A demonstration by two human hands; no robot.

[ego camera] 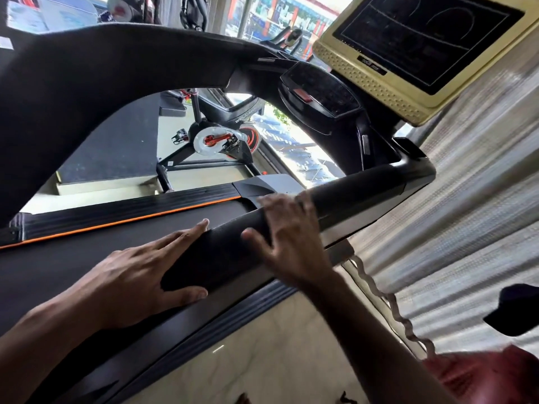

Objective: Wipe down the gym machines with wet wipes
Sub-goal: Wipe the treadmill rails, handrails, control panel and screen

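L hand [137,275] flat on treadmill handrail [344,196] near end, holds nothing. R hand [288,240] spread wide over rail middle. No wipe seen. Risk: bare hands clean nothing w/o wipe.

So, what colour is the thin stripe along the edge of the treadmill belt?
Orange. The stripe runs beside the black treadmill belt, clearest in the head view.

I cannot see a wipe under my right hand [287,228]: its fingers [271,204] are blurred, and beyond them the handrail [358,189] hides the deck.
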